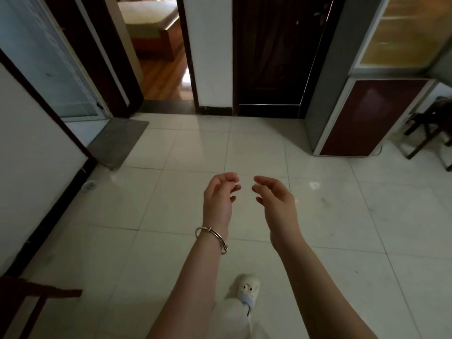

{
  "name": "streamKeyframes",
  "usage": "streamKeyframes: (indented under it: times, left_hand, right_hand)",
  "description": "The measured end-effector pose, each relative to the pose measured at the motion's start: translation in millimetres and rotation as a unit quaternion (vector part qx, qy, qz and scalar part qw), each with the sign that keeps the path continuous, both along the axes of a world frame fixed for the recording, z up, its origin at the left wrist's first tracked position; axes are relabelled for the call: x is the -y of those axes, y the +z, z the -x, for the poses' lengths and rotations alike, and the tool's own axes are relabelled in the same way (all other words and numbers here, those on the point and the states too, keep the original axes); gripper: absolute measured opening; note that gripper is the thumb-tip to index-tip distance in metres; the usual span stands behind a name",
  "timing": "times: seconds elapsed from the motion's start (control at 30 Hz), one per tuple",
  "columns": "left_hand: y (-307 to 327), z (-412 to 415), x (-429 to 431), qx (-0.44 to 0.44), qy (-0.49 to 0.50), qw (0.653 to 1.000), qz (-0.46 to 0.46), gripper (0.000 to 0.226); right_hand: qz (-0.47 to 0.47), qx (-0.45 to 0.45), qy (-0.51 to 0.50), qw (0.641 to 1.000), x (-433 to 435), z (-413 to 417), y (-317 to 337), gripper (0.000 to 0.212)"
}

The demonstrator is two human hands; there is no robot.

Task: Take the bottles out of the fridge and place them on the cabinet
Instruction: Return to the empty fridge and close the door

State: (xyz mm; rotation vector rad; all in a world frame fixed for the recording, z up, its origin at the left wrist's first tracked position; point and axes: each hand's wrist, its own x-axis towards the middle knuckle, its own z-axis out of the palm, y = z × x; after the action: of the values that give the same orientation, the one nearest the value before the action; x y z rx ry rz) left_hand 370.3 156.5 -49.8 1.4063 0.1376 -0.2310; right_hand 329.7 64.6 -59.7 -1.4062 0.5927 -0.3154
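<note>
Pale tile floor (171,148) fills most of the head view, hallway kind of spot. Up at 12 o'clock sits a dark door (274,57), and at 11 an open doorway shows a bed (149,18) on wood flooring. At 10 o'clock a grey mat (119,140) lies by a glass door (49,57). At 2 o'clock the fridge (367,113) stands well apart from both hands, grey side showing, dark red lower door and yellowish upper door both closed, so can't tell where the bottles are. At 3 o'clock there's a chair (425,128) just past it, partly cut off by the edge.

Both hands are out in front at dead centre over the floor, palms facing each other, near but not touching. On the left hand (219,199) the fingers are loosely curled with nothing in them, and there's a metal bangle (212,234) on the wrist. Same deal for the right hand (276,201), fingers relaxed and a bit bent, holding nothing. Down at 6 o'clock a slipper (248,289) with a little face on it pokes out below a pale trouser leg
</note>
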Motion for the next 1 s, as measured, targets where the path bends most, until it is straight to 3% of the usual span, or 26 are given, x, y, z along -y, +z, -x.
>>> streamKeyframes:
  times: [0.37,0.7,1.0]
  left_hand:
    - [17.3,-158.7,144.5,0.029,-0.078,0.997,0.004,0.024]
    - [15.8,-225.0,261.6,0.024,-0.136,0.99,-0.013,0.021]
    - [19.2,-270.2,402.9,0.023,-0.119,0.993,-0.006,0.022]
  right_hand:
    - [0.041,0.006,-0.061,0.997,133.6,-148.6,17.6,0.017]
    - [0.004,0.018,-0.128,0.992,244.3,-210.0,17.8,0.017]
    - [0.005,0.028,-0.122,0.992,389.4,-258.0,23.5,0.013]
